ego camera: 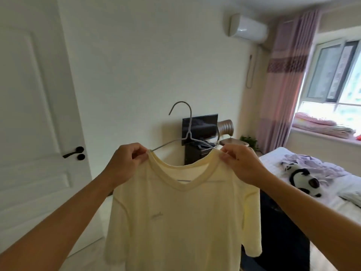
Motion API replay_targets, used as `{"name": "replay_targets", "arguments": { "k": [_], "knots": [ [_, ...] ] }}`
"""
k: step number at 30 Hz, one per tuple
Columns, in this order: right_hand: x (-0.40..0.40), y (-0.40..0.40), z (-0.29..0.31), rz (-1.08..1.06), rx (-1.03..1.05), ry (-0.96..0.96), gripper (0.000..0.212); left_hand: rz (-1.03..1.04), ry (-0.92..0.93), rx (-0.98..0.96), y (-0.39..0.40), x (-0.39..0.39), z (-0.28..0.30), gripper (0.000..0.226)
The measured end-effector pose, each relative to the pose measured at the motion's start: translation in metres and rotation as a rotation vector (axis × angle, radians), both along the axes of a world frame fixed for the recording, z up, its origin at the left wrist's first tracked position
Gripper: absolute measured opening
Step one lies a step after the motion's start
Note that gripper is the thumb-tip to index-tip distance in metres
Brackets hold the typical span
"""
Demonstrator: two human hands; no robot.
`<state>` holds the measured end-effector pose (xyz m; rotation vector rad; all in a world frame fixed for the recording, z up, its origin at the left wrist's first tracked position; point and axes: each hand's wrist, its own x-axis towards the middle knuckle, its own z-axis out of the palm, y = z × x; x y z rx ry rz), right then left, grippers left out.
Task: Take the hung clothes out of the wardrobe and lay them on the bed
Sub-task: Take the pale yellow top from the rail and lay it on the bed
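Between both raised grips, pale yellow V-neck cotton T-shirt point(181, 222) on grey wire hanger point(188, 132); left hand point(125, 163) and right hand point(242, 165) pinching its shoulders, arms outstretched, white-sheeted bed point(273, 159) to the right.

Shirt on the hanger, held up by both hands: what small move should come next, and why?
Probably carry the shirt rightward toward the bed. Left hand and right hand pinch its shoulders on the hanger, and it hangs in mid-air, well short of the bed.

Shirt point(181, 222): on hanger point(187, 132), centre, between both hands.
Door point(33, 114): left.
Bed point(283, 159): right, toy panda point(302, 178) on it.
Monitor point(203, 130): behind hanger.
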<state>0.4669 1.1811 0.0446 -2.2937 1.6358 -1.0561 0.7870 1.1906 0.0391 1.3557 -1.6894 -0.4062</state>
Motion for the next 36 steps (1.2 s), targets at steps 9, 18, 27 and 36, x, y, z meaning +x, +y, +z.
{"name": "replay_targets", "arguments": {
  "k": [9,18,27,36],
  "knots": [
    [-0.076,-0.024,-0.010,-0.307,0.020,0.118,0.013,-0.270,-0.101,-0.009,-0.110,-0.086,-0.013,0.014],
    [-0.169,-0.048,-0.043,-0.508,0.099,0.161,0.014,-0.434,-0.144,0.019,-0.188,-0.200,-0.045,0.008],
    [-0.285,-0.096,-0.083,-0.537,0.223,0.177,0.016,-0.454,-0.207,0.087,-0.267,-0.331,-0.090,0.006],
    [-0.381,-0.163,-0.127,-0.548,0.382,0.243,0.010,-0.424,-0.266,0.144,-0.343,-0.439,-0.137,0.007]
  ]
}}
